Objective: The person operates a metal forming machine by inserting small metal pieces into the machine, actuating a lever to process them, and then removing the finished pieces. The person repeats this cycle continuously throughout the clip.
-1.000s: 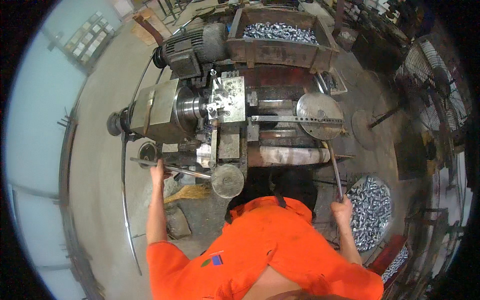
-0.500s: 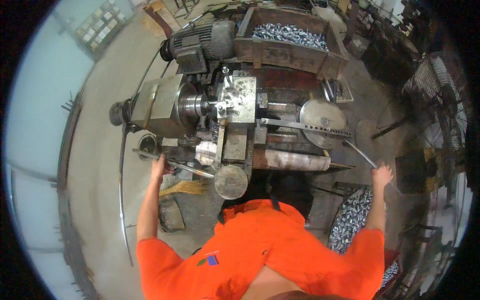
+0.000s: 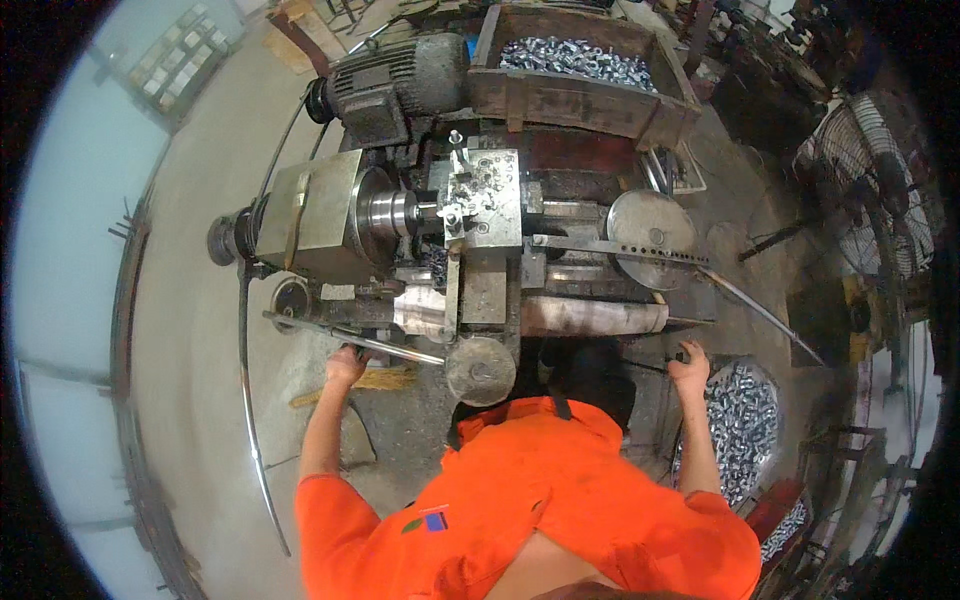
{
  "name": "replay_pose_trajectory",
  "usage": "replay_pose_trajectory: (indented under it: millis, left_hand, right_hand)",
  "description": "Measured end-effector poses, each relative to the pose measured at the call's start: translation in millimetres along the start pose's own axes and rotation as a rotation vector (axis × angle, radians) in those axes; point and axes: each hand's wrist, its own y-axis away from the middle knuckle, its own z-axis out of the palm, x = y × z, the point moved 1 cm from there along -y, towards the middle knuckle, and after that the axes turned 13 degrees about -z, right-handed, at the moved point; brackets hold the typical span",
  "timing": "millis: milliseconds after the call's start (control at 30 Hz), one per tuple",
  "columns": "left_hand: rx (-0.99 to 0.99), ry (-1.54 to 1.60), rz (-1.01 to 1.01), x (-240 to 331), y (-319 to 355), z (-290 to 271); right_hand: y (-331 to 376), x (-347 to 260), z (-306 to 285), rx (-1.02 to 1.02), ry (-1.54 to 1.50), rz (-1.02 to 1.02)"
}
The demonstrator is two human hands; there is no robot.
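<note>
A lathe-like machine stands before me, its metal headstock at left. A tool block with clamping bolts sits beside the spindle chuck. My left hand is closed just below a long steel bar that runs to a round metal disc. Something dark shows at its fingertips, too small to make out. My right hand is closed at the end of a thin dark lever low on the machine. A long lever beside the larger disc is untouched.
A wooden crate of shiny metal parts stands behind the machine, near an electric motor. More parts lie in a heap at right. A straw broom lies under the bar; a caged fan stands far right.
My right hand has let go of the long lever and moved left to the thin dark one. My left hand has come off the bar, slightly right and down. The tool block sits slightly further right.
</note>
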Motion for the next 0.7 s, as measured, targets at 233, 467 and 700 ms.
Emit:
replay_pose_trajectory:
  millis: [233, 467, 700]
  left_hand:
    - [0.338, 0.154, -0.233, 18.5, -13.9, 123.3]
    - [-0.182, 0.002, -0.052, -4.4, -6.7, 41.2]
    - [-0.362, 0.286, -0.190, -59.4, 2.7, 48.6]
  right_hand:
    - [-14.4, -48.7, -9.0, -0.074, -0.200, 0.018]
    - [-69.1, -79.6, -37.3, -0.079, -0.233, -0.170]
    - [-182.5, -234.9, -49.6, -0.090, -0.351, -0.553]
